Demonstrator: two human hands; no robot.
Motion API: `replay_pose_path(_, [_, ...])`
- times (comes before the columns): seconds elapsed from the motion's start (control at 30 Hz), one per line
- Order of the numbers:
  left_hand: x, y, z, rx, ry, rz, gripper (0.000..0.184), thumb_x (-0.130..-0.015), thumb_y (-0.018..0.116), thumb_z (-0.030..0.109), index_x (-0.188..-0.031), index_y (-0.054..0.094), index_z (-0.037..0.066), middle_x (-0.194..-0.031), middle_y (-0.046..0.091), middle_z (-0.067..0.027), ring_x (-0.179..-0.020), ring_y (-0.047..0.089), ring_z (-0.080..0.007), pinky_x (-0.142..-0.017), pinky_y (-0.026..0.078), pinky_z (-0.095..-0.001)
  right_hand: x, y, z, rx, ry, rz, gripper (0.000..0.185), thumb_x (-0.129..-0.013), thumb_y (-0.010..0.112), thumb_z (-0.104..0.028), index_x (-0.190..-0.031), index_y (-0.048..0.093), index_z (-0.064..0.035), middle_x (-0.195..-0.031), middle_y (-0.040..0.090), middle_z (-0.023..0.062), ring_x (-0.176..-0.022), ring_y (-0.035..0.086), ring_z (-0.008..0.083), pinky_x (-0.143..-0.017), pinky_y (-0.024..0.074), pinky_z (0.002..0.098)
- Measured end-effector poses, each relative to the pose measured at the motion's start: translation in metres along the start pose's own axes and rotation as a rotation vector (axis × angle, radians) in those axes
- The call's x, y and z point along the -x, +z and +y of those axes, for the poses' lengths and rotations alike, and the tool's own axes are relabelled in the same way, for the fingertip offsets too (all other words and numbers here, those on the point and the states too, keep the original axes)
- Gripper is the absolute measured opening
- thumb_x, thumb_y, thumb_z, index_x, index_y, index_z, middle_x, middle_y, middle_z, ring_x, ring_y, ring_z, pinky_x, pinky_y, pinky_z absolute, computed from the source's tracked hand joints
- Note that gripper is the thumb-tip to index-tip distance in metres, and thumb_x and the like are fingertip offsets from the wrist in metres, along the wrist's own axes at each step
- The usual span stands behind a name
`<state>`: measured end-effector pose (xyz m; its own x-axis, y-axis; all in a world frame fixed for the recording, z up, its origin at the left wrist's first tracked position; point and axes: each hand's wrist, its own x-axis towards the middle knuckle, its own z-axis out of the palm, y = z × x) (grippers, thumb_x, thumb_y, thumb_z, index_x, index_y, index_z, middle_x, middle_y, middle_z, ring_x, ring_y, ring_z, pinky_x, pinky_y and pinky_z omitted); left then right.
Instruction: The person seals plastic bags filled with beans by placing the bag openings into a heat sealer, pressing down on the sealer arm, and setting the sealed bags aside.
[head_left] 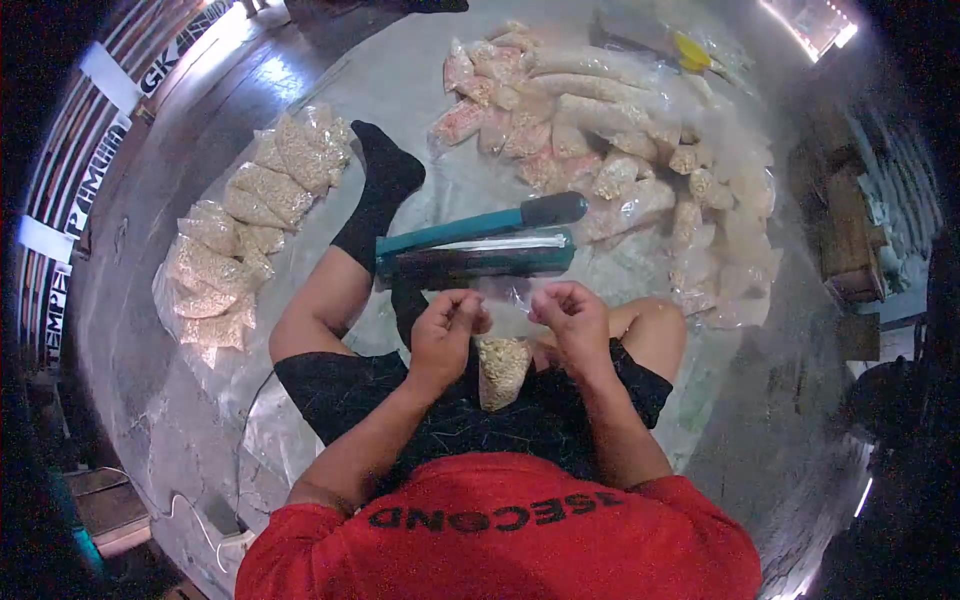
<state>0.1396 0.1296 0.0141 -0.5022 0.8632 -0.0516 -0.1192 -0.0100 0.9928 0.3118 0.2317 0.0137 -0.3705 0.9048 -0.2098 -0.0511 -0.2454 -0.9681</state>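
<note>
A clear plastic bag of pale beans [503,373] hangs upright over my lap, its lower part full. My left hand [446,330] pinches the left side of the bag's loose top. On the other side, my right hand [575,322] grips the right end of that film between thumb and fingers. Just beyond both hands lies a teal bag sealer [475,258], with its dark-ended lever arm [480,229] angled above the base and a bright strip showing between them.
Filled bags [240,235] lie in a row on the plastic sheet at the left. A larger pile of filled bags [600,130] curves from the far side round to the right, with a yellow object [692,52] behind it. My outstretched leg [330,280] separates the left row from the sealer.
</note>
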Motion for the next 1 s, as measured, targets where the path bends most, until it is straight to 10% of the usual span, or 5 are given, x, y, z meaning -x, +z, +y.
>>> replay_pose_path(1.0, [-0.01, -0.01, 0.03, 0.239, -0.281, -0.006, 0.018, -0.09, 0.076, 0.011, -0.097, 0.064, 0.001, -0.081, 0.065, -0.0051, -0.066, 0.065, -0.0142, -0.065, 0.061, -0.0296, 0.009, 0.004, -0.021, 0.122, -0.15, -0.003, 0.021, -0.101, 0.063, -0.017, -0.11, 0.069, 0.0006, -0.088, 0.073, 0.0073, -0.081, 0.068, 0.0136, -0.075, 0.0556, 0.029])
